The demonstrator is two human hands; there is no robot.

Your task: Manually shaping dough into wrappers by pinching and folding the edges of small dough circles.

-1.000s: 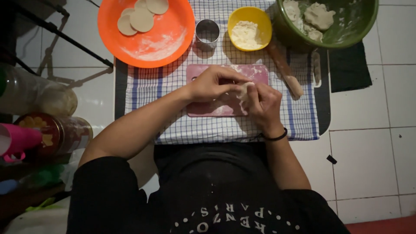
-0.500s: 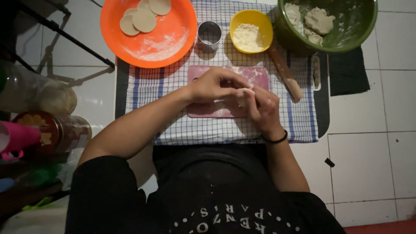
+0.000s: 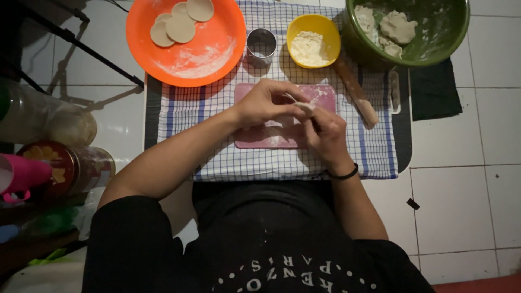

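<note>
Pale dough piece (image 3: 305, 106) | left hand (image 3: 266, 102) fingers pinching it | right hand (image 3: 325, 133) fingers pinching it | over pink board (image 3: 266, 135)

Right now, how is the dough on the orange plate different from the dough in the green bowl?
The dough on the orange plate is cut into flat round discs, overlapping. The dough in the green bowl is rough lumps with uneven edges, lying apart. Both are pale and floury, and neither is touched by the hands.

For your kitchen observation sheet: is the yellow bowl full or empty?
Partly full: the yellow bowl holds a heap of white flour, with bare yellow wall showing around it.
</note>
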